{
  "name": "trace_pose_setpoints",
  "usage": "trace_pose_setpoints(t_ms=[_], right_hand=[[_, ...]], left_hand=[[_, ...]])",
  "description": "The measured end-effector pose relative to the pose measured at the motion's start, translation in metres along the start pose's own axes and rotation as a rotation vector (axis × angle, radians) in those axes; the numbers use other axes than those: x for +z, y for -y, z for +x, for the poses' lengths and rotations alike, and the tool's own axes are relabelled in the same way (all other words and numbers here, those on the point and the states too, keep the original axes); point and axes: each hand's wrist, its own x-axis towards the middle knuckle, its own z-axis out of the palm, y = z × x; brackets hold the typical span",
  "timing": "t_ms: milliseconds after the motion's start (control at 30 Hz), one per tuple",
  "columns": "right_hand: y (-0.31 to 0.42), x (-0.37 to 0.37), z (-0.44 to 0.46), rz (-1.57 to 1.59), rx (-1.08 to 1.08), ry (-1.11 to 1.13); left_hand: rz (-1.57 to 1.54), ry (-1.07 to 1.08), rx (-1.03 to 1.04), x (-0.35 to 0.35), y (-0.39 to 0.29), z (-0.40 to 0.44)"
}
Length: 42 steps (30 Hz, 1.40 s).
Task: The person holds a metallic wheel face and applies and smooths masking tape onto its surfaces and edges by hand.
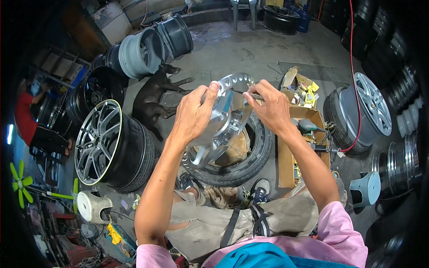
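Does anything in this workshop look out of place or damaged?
Yes. A dark, short-haired dog lies on the grey concrete floor near a silver-spoked wheel, unusual in a work area. The person's beige trousers also look damaged, with a ragged tear over the left leg showing skin.

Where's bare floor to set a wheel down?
Widest free patch: the floor ahead, between the dog on the left, the chair at the far end and the open cardboard box nearer right. Crowded: left side, wheels packed close; by the feet, the flat tyre and box leave little room.
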Motion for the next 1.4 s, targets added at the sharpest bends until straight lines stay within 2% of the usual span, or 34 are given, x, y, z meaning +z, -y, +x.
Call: trace_pose_setpoints(t_ms=[67, 300, 533, 733, 833, 867, 933, 1200, 1267, 1400], right_hand=[[-0.002, 0.002, -0.003, 0.110, 0.064, 0.023], [0.005, 0.014, -0.010, 0.134, 0.098, -0.064], [0.013, 0.025, -0.029, 0.213, 0.121, 0.023], [0.018, 0.031, -0.024, 0.147, 0.120, -0.145], [0.034, 0.039, -0.045, 0.266, 0.266, 0.049], [0.036, 0.042, -0.051, 0.267, 0.268, 0.050], [0.039, 0.049, -0.058, 0.468, 0.432, 0.130], [0.049, 0.055, -0.060, 0.434, 0.445, 0.005], [0.057, 0.066, -0.069, 0.668, 0.638, 0.114], [0.053, 0.079, -0.079, 0.832, 0.678, 0.141]], left_hand=[[-0.003, -0.003, 0.006, -0.001, -0.002, 0.000], [-0.018, -0.003, 0.001, 0.002, 0.002, 0.001], [0.000, 0.008, -0.011, -0.001, 0.006, 0.001], [0.006, -0.010, -0.008, 0.000, 0.006, 0.001], [-0.017, -0.003, -0.012, -0.001, 0.004, 0.001], [-0.017, -0.001, -0.014, -0.001, 0.004, 0.001], [-0.016, 0.006, -0.020, -0.001, 0.006, 0.002], [-0.023, -0.014, -0.020, -0.001, 0.005, 0.000], [-0.011, -0.017, -0.004, 0.000, 0.004, 0.001], [0.014, -0.013, -0.030, -0.001, 0.004, -0.001]])
